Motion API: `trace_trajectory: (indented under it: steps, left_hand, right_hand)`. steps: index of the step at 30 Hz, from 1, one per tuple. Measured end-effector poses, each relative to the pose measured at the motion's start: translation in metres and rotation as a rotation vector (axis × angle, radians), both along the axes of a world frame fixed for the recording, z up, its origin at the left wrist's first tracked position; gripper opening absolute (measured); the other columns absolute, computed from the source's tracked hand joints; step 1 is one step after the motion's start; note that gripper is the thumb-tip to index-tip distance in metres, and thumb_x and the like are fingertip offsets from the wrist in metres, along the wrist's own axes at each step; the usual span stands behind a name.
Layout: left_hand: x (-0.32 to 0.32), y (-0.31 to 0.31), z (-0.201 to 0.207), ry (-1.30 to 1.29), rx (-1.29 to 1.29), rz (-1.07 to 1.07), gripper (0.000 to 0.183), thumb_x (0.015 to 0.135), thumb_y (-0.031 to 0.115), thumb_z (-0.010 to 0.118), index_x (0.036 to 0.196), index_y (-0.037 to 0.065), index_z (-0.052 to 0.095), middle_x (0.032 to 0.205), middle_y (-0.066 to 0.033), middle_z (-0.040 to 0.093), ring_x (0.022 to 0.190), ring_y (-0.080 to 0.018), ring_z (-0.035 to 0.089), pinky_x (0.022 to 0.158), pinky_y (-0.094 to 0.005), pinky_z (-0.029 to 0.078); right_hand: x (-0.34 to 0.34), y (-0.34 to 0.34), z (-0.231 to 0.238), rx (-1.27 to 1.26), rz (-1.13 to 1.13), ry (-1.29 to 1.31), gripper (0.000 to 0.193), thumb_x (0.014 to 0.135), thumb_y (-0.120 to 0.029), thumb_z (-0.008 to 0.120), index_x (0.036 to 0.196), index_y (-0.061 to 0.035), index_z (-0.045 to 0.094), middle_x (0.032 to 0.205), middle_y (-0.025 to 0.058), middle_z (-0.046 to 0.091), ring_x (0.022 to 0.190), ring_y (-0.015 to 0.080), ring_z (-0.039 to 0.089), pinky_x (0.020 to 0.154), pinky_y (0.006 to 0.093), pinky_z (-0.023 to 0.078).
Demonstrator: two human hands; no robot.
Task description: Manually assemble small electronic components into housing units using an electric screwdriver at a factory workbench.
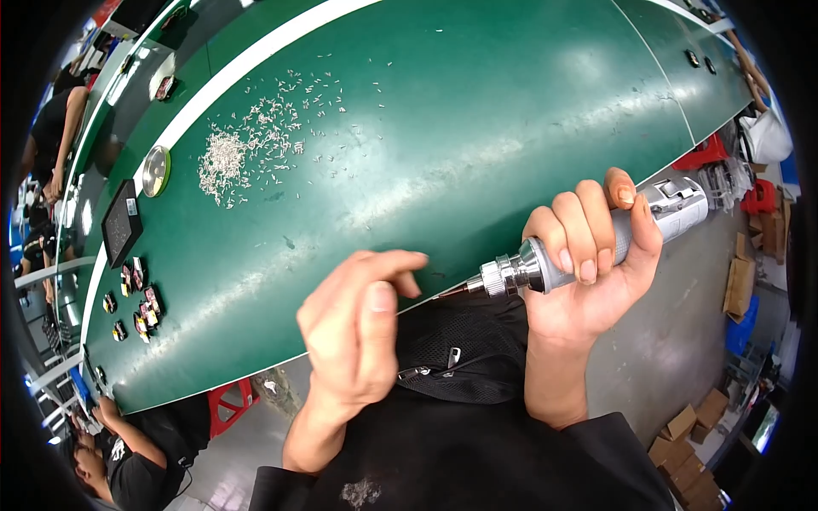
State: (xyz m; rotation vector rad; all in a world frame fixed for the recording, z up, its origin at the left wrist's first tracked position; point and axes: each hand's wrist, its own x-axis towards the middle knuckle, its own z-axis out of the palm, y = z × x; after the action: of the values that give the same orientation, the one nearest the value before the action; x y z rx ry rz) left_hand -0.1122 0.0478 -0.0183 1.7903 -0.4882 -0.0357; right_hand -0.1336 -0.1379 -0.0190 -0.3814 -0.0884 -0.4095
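My right hand is wrapped round a grey electric screwdriver with a silver collar. The driver lies nearly level, and its thin bit points left over the table's near edge. Left of the bit tip and apart from it is my left hand. Its fingers are curled, with the index finger reaching toward the bit. Whatever those fingers hold, if anything, is hidden. Many small silvery pins or screws lie in a heap, scattering rightward across the green table.
At the table's left stand a round tin, a black tray and several small dark parts. A black mesh bag with zips is at my lap. Another person sits at lower left. Cardboard boxes stand on the floor at right.
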Motion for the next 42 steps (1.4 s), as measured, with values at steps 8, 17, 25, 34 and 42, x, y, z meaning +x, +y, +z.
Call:
trace_trajectory:
  steps: [8, 17, 25, 34, 42]
  left_hand:
    - [0.137, 0.089, 0.027, -0.201, 0.469, 0.371, 0.019, 0.094, 0.011, 0.049, 0.096, -0.001, 0.064, 0.067, -0.0072, 0.062, 0.062, -0.0109, 0.056, 0.06, -0.0249, 0.045]
    - [0.301, 0.164, -0.002, -0.203, 1.049, 0.589, 0.043, 0.079, 0.028, 0.064, 0.111, -0.001, 0.056, 0.109, -0.023, 0.058, 0.098, -0.0402, 0.058, 0.089, -0.0451, 0.046]
    - [0.307, 0.172, -0.005, -0.328, 1.013, 0.473, 0.041, 0.078, 0.027, 0.071, 0.104, -0.003, 0.065, 0.094, -0.0204, 0.064, 0.093, -0.0358, 0.061, 0.085, -0.0411, 0.047]
    - [0.309, 0.179, -0.007, -0.418, 1.004, 0.43, 0.034, 0.081, 0.013, 0.067, 0.111, -0.002, 0.061, 0.1, -0.0225, 0.065, 0.095, -0.0377, 0.061, 0.083, -0.0425, 0.048]
    - [0.241, 0.109, 0.015, -0.519, 0.805, 0.116, 0.042, 0.085, 0.0, 0.056, 0.127, 0.003, 0.053, 0.109, -0.0214, 0.06, 0.098, -0.0341, 0.06, 0.085, -0.0382, 0.048]
  right_hand:
    - [0.006, -0.006, -0.019, 0.195, -0.085, 0.195, 0.012, 0.096, -0.017, 0.045, 0.091, -0.0069, 0.048, 0.054, -0.0019, 0.034, 0.047, 0.0094, 0.036, 0.051, 0.0261, 0.035]
    - [0.004, -0.007, -0.027, 0.122, 0.004, 0.11, 0.011, 0.095, -0.017, 0.048, 0.089, -0.0085, 0.043, 0.054, -0.0012, 0.037, 0.046, 0.0097, 0.038, 0.049, 0.0265, 0.037]
    - [0.006, -0.01, -0.029, 0.127, 0.028, 0.116, 0.011, 0.093, -0.017, 0.048, 0.088, -0.0084, 0.044, 0.054, -0.0005, 0.038, 0.045, 0.0107, 0.039, 0.049, 0.0279, 0.038]
    - [-0.001, -0.014, -0.027, 0.131, 0.092, 0.101, 0.009, 0.092, -0.017, 0.048, 0.087, -0.0095, 0.049, 0.055, -0.0009, 0.038, 0.048, 0.0117, 0.041, 0.052, 0.0281, 0.038]
    - [0.001, -0.013, -0.024, 0.12, 0.123, 0.106, 0.008, 0.092, -0.017, 0.05, 0.087, -0.0097, 0.051, 0.054, -0.0008, 0.038, 0.049, 0.0113, 0.04, 0.053, 0.0269, 0.035]
